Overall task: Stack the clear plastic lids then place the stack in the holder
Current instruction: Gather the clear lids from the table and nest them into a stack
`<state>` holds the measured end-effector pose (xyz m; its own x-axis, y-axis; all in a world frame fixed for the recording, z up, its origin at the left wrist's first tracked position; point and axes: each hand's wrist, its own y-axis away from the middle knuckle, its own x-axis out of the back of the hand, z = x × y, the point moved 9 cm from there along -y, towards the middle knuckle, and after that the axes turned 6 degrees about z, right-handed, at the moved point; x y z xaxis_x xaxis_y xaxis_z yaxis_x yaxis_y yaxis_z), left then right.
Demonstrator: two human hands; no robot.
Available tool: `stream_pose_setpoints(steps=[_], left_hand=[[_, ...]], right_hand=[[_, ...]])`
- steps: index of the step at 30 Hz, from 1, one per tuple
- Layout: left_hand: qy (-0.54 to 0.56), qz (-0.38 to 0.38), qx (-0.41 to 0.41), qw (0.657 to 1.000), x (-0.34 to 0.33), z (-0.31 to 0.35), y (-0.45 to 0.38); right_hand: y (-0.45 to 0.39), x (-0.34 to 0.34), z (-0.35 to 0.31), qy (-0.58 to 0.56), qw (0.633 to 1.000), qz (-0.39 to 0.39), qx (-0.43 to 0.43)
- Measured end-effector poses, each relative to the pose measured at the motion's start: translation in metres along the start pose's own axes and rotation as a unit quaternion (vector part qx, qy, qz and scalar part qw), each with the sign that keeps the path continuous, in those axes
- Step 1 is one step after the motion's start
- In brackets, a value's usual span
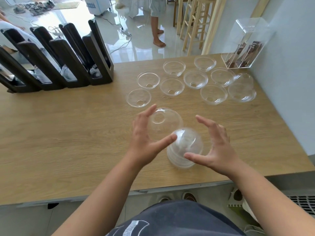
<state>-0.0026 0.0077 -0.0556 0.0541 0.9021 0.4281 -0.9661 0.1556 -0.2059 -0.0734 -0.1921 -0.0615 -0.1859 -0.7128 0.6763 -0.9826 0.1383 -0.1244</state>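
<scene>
My left hand [144, 133] holds one clear dome lid [163, 123], hole side up, between thumb and fingers, just above and left of a stack of clear lids [185, 149] standing dome-up on the wooden table [68, 133]. My right hand [214, 143] is spread wide beside the stack's right side, thumb near its base, gripping nothing. Several loose clear lids [172, 86] lie rim-up across the far right half of the table. The dark slotted holder [71, 65] stands at the far left with some lids low in its slots.
A clear acrylic box [245, 46] with brown packets stands at the far right corner by the wall. Beyond the table a person's bare legs [157, 31] stand on the tiled floor, with wooden stools [194, 23] nearby. The table's near edge is close to my body.
</scene>
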Motion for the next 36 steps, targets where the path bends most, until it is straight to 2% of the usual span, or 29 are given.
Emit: stream_pose_setpoints(steps=[2, 5, 7, 10, 13, 15, 17, 20, 23, 26, 31, 36], left_hand=[[-0.016, -0.031, -0.035, 0.999, -0.013, 0.018, 0.003], [-0.052, -0.095, -0.039, 0.993, -0.038, 0.023, 0.011], [-0.073, -0.137, -0.032, 0.987, -0.055, 0.015, 0.019], [-0.073, -0.155, -0.028, 0.985, -0.068, 0.000, 0.029], [-0.040, -0.130, -0.025, 0.990, -0.071, -0.007, 0.031], [-0.029, -0.104, -0.036, 0.994, -0.073, -0.006, 0.030], [-0.024, -0.065, -0.054, 0.996, -0.075, -0.004, 0.035], [-0.015, 0.012, -0.068, 0.997, -0.071, -0.008, 0.043], [0.003, 0.046, -0.060, 0.997, -0.072, -0.009, 0.042], [-0.004, 0.059, -0.066, 0.996, -0.081, -0.006, 0.039], [-0.007, 0.095, -0.066, 0.993, -0.090, -0.003, 0.030], [-0.019, 0.093, -0.072, 0.993, -0.097, -0.003, 0.036]], right_hand=[[0.000, 0.017, 0.004, -0.066, 0.997, 0.036, 0.004], [-0.002, 0.040, 0.017, -0.124, 0.988, 0.092, -0.010], [-0.004, 0.049, 0.025, -0.137, 0.984, 0.109, -0.029], [-0.004, 0.056, 0.035, -0.123, 0.984, 0.115, -0.047], [-0.005, 0.048, 0.042, -0.107, 0.989, 0.087, -0.059], [-0.006, 0.034, 0.047, -0.115, 0.991, 0.040, -0.064], [-0.002, 0.003, 0.050, -0.150, 0.984, -0.051, -0.086], [0.007, -0.047, 0.041, -0.261, 0.941, -0.175, -0.127], [0.004, -0.059, 0.037, -0.346, 0.910, -0.181, -0.142], [0.001, -0.054, 0.043, -0.387, 0.895, -0.174, -0.139], [-0.012, -0.048, 0.053, -0.369, 0.905, -0.180, -0.115], [-0.014, -0.044, 0.062, -0.358, 0.908, -0.193, -0.098]])
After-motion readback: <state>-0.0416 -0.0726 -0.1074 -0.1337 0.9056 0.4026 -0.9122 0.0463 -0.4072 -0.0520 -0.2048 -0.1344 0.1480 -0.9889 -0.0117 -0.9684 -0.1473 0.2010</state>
